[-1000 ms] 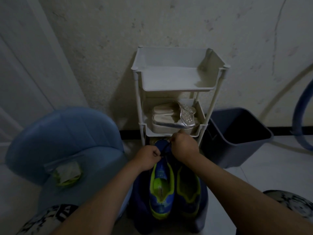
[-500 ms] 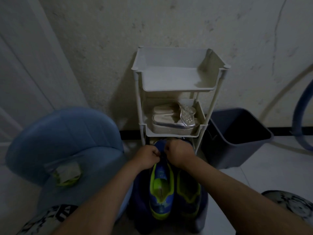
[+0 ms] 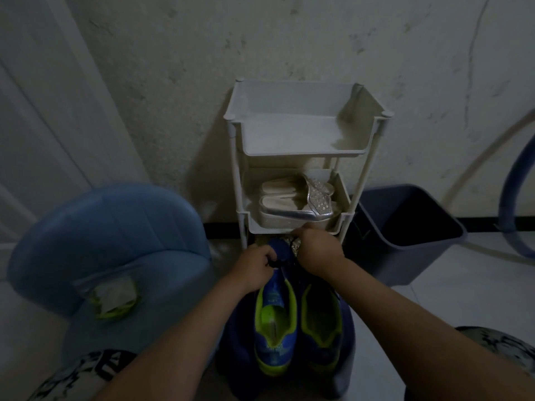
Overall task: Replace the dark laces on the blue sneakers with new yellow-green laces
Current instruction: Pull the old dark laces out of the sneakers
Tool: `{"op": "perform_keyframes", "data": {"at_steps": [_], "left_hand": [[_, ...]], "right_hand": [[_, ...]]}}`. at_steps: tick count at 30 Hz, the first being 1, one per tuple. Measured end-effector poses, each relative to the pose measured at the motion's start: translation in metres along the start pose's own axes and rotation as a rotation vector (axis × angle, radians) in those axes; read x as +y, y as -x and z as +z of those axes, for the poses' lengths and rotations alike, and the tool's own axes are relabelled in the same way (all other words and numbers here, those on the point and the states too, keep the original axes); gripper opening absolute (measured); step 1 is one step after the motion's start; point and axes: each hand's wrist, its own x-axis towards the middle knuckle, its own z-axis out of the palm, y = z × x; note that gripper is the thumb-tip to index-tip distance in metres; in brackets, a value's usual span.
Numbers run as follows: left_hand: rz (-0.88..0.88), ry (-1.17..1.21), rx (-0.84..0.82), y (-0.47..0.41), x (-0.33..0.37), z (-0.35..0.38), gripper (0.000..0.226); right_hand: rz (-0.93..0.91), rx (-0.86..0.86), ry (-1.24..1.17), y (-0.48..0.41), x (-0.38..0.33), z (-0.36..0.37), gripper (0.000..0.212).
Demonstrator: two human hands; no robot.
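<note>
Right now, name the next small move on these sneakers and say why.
Probably draw the dark lace out of the eyelets near the toe: left hand and right hand both pinch it there, and the rest of that blue sneaker looks lace-free.

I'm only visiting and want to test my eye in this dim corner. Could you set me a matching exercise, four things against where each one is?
Things:
1. silver sandals
2. plastic packet
3. dark bin
4. bright blue sneaker

Places:
A. on the blue chair seat
B. on the floor, right of the rack
C. on the rack's middle shelf
D. toe end between the left hand and right hand, which pinch its dark lace

Pairs: 1-C, 2-A, 3-B, 4-D
</note>
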Motion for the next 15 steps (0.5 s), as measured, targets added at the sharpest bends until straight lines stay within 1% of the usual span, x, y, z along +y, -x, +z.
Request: {"op": "perform_keyframes", "data": {"at_steps": [2, 4, 5, 7, 10, 12, 15], "left_hand": [[0.016, -0.058, 0.006, -0.002, 0.001, 0.001, 0.019], [0.013, -0.108, 0.003, -0.003, 0.001, 0.001, 0.019], [0.011, -0.132, 0.011, -0.004, 0.001, 0.001, 0.022], [0.030, -0.207, 0.037, -0.004, 0.002, 0.000, 0.023], [0.084, -0.304, 0.073, -0.005, 0.004, -0.002, 0.015], [0.103, -0.320, 0.086, -0.006, 0.005, -0.001, 0.010], [0.128, -0.287, 0.066, -0.009, 0.004, 0.001, 0.012]], "right_hand": [[-0.096, -0.107, 0.034, 0.000, -0.005, 0.005, 0.041], [-0.133, -0.186, 0.117, 0.002, -0.010, 0.011, 0.037], [-0.132, -0.196, 0.154, 0.003, -0.011, 0.015, 0.035], [-0.121, -0.171, 0.186, 0.005, -0.011, 0.020, 0.033], [-0.094, -0.126, 0.171, 0.005, -0.009, 0.024, 0.031], [-0.067, -0.106, 0.144, 0.004, -0.009, 0.024, 0.029], [-0.006, -0.074, 0.130, 0.003, -0.007, 0.021, 0.025]]}}
